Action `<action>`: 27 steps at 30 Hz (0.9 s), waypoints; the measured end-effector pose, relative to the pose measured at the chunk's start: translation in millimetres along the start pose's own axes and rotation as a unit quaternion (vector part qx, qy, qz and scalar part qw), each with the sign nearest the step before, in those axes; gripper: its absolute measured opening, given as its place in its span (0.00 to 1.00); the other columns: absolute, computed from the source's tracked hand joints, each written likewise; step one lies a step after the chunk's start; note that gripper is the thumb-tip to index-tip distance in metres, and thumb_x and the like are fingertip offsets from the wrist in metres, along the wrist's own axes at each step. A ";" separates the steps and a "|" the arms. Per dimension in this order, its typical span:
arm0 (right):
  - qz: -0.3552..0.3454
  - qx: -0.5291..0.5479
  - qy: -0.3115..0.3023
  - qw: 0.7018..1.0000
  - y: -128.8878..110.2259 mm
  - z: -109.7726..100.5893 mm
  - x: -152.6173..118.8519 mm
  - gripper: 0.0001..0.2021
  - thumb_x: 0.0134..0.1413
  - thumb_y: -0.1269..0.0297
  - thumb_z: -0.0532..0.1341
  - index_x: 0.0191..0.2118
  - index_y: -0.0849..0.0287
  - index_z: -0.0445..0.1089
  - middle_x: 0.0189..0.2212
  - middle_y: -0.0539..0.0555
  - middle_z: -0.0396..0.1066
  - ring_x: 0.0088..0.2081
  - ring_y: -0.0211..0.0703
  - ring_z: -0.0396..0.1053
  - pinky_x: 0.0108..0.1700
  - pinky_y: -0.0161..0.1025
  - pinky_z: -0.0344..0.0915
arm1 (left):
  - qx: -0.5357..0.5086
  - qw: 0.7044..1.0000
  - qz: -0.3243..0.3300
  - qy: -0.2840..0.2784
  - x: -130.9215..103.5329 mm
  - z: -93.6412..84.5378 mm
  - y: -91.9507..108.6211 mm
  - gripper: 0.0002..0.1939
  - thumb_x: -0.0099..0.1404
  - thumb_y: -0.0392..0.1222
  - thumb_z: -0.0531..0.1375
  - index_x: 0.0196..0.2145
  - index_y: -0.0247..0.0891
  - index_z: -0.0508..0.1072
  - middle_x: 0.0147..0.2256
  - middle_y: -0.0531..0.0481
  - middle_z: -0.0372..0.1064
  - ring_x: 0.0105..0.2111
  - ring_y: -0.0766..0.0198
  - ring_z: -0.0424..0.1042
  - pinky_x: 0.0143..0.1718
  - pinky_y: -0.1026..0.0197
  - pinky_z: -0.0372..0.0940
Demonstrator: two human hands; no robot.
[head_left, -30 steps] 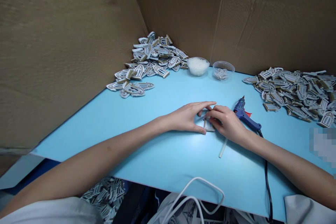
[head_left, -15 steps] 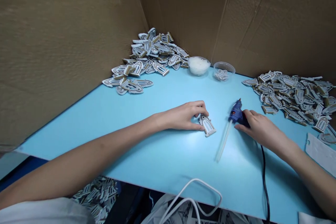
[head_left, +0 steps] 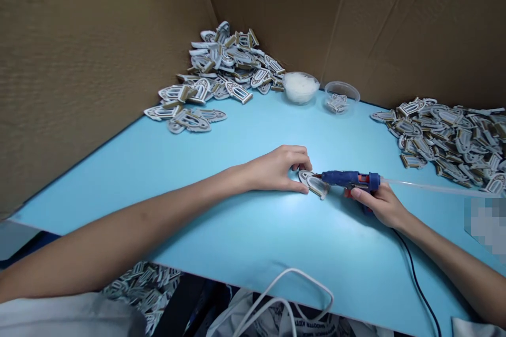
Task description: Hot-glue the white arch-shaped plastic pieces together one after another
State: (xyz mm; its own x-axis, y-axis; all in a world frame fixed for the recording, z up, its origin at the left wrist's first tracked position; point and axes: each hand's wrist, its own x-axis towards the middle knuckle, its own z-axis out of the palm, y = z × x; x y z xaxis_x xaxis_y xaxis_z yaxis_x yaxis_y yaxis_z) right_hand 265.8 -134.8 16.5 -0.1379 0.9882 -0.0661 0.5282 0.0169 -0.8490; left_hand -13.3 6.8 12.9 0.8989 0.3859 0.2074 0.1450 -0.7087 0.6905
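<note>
On the blue tabletop lies a small arched window-shaped piece (head_left: 315, 186), white with a brownish edge. My left hand (head_left: 282, 169) grips its rounded end between thumb and fingers. My right hand (head_left: 381, 205) is wrapped around the handle of a blue hot glue gun (head_left: 346, 178), thumb along its side. The gun points left, its nozzle over the piece near my left fingertips; whether the tip touches is too small to tell. A clear glue stick (head_left: 430, 186) sticks out of the gun's back toward the right.
Heaps of similar arched pieces lie at the back left (head_left: 229, 66) and at the right (head_left: 450, 137). Between them stand a bowl of whitish material (head_left: 301, 88) and a clear tub with small pieces (head_left: 340, 99). Cardboard walls (head_left: 276, 10) enclose the back. A black cord (head_left: 415, 271) trails from the gun.
My right hand has turned the glue gun from pointing away to pointing left and brought its nozzle over the arched piece. My left hand stays on the piece. The view has shifted slightly.
</note>
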 end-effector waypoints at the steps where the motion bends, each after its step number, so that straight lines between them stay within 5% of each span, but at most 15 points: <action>1: -0.004 -0.014 -0.004 1.000 -0.5 1.4 -0.7 0.22 0.65 0.45 0.62 0.29 0.58 0.75 0.22 0.50 0.65 0.25 0.40 0.59 0.27 0.37 0.55 | 0.001 1.000 -0.001 0.005 0.0 1.4 0.2 0.15 0.62 0.46 0.74 0.41 0.34 0.79 0.38 0.48 0.73 0.36 0.61 0.72 0.40 0.61 0.65; 27: -0.011 -0.114 -0.013 0.993 -17.3 4.7 2.7 0.20 0.67 0.49 0.57 0.27 0.55 0.67 0.22 0.49 0.61 0.28 0.43 0.61 0.30 0.39 0.56 | -0.008 1.000 0.016 0.023 0.6 6.7 -3.2 0.16 0.63 0.48 0.73 0.40 0.35 0.77 0.37 0.48 0.73 0.34 0.62 0.70 0.38 0.60 0.64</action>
State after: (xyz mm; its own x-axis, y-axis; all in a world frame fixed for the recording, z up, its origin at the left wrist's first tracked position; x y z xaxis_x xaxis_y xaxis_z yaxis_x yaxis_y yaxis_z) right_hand 252.4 -133.2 28.6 -0.1708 0.9832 -0.0648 0.7003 0.0749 -0.7099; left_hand -10.5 5.3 6.2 0.8833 0.3899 0.2602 0.1095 -0.7114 0.6942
